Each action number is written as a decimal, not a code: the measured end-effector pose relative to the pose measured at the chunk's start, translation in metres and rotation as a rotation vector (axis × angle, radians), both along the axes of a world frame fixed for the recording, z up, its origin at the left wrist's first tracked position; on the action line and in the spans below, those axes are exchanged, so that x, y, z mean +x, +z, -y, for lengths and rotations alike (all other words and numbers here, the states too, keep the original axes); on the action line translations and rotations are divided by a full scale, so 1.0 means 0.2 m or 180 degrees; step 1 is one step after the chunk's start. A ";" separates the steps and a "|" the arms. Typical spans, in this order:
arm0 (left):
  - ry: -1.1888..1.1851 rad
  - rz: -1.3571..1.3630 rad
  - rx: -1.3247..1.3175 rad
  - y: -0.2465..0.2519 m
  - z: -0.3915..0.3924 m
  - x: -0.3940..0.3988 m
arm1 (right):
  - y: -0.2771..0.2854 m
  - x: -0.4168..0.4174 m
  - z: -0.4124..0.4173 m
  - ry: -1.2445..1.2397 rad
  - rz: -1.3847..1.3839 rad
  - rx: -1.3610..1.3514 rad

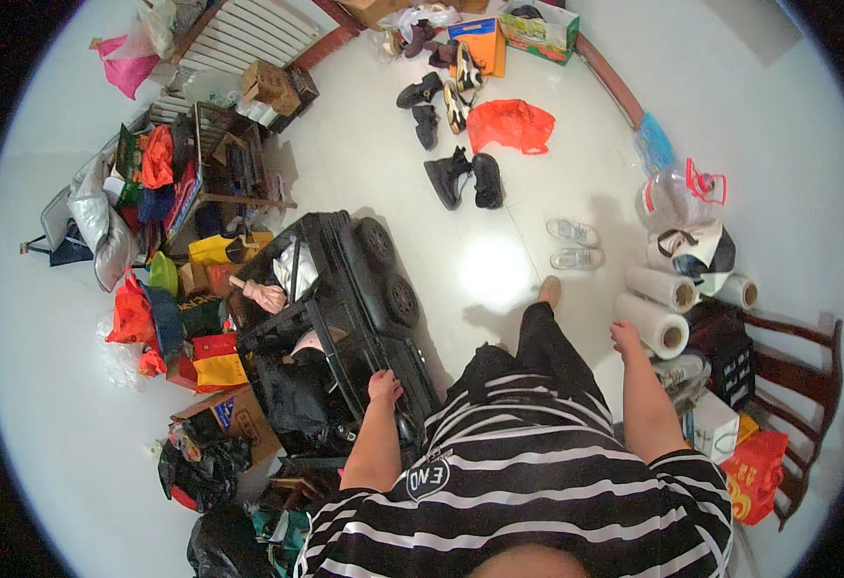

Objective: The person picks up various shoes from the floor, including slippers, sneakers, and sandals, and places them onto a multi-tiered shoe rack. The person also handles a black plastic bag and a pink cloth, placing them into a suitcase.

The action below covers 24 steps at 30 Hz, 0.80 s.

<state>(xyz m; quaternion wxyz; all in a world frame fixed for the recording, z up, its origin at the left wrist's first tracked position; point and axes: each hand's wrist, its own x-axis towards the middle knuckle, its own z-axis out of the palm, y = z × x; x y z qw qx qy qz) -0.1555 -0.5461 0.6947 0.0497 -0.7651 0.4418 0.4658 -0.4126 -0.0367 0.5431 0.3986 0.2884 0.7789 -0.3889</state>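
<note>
My left hand [386,386] is loosely curled, with nothing visible in it. It appears over the near side of a black toy ride-on car [346,289]; whether it touches the car is unclear. Inside the car lie a folded pink umbrella [266,295], a silvery-white bundle [297,269] and dark fabric [295,390]. My right hand [625,337] hangs with slightly bent fingers beside several rolls of clear plastic film [649,322], and nothing shows in it. Ahead of my foot rests a pair of light-coloured shoes [575,244].
Black boots [451,177], more shoes [458,105] and a red plastic bag [512,126] lie on the pale tiled floor [364,155]. On the right are a large clear bottle [671,196] and a wooden chair [797,376]. Bags, cardboard boxes [245,426] and a rack [237,162] crowd the left.
</note>
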 end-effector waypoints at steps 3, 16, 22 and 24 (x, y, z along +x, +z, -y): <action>-0.0475 -0.0808 0.0083 0.04 -0.11 -0.41 | -0.21 -0.20 -0.06 0.0367 -0.0414 0.0071; -0.2540 -0.1327 0.0030 0.11 -0.13 -1.49 | -0.20 -0.32 0.15 -0.0312 0.0030 0.0031; -0.3902 -0.1218 0.0064 -0.42 -0.10 -1.88 | 0.00 -0.20 0.23 -0.1641 0.0452 -0.0128; -0.4627 -0.1226 -0.0345 -0.57 -0.17 -2.00 | 0.01 -0.14 0.29 -0.2055 0.0458 -0.0131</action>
